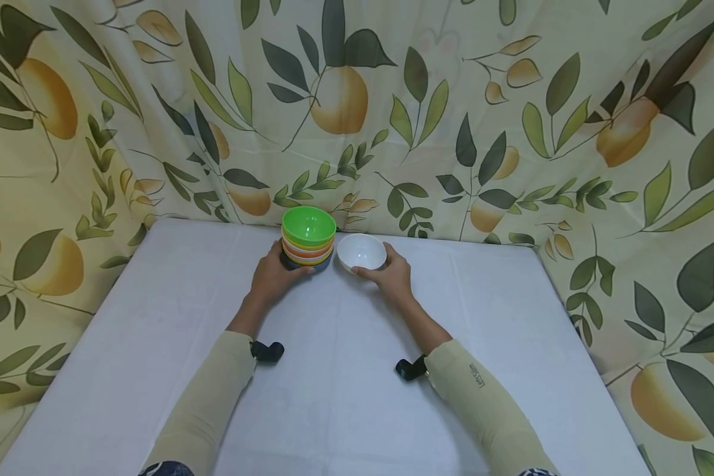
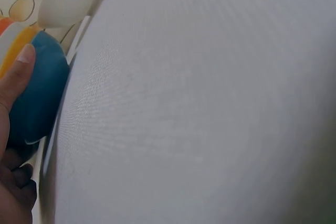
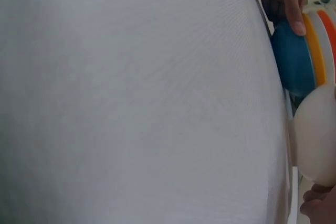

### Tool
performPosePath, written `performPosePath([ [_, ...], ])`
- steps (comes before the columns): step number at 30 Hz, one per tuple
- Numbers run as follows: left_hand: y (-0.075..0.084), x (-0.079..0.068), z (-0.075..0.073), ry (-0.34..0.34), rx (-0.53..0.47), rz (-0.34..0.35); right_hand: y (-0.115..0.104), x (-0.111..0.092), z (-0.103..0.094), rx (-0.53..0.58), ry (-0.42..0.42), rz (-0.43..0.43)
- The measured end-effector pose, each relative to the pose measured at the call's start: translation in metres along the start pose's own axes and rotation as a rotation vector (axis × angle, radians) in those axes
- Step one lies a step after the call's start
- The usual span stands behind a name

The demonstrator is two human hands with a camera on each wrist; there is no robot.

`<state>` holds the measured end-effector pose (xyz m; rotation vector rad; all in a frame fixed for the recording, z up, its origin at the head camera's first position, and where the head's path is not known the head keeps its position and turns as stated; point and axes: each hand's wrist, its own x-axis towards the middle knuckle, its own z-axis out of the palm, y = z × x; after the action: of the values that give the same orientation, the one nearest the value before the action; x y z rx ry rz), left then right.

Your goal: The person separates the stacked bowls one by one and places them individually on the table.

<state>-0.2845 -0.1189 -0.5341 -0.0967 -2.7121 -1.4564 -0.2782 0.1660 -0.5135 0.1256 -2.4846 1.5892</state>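
A stack of nested bowls (image 1: 309, 227) stands near the table's back edge, bright green on top and a blue bowl (image 2: 42, 87) at the bottom, with orange, white and yellow rims between. My left hand (image 1: 272, 272) grips the stack low on its left side, its thumb across the front of the blue bowl. Just right of the stack is a single white bowl (image 1: 361, 252), its mouth facing up. With my right hand (image 1: 393, 272) I hold that bowl by its right side, thumb at the front. The right wrist view shows the white bowl (image 3: 316, 135) close beside the stack.
A white cloth covers the table (image 1: 333, 383). Behind its back edge hangs a curtain (image 1: 422, 132) printed with fruit and leaves. Small black wrist cameras sit on both sleeved forearms.
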Motion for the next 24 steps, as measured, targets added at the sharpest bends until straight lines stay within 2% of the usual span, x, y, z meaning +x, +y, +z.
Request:
performPosePath([
  [7, -0.0011, 0.0006, 0.0005, -0.005, -0.002, 0.000, 0.0017, -0.0044, -0.0024, -0.073, -0.012, 0.002],
  [24, -0.0002, -0.0011, 0.0019, -0.013, -0.014, -0.007, -0.0024, -0.0093, -0.0038, -0.081, -0.017, 0.000],
])
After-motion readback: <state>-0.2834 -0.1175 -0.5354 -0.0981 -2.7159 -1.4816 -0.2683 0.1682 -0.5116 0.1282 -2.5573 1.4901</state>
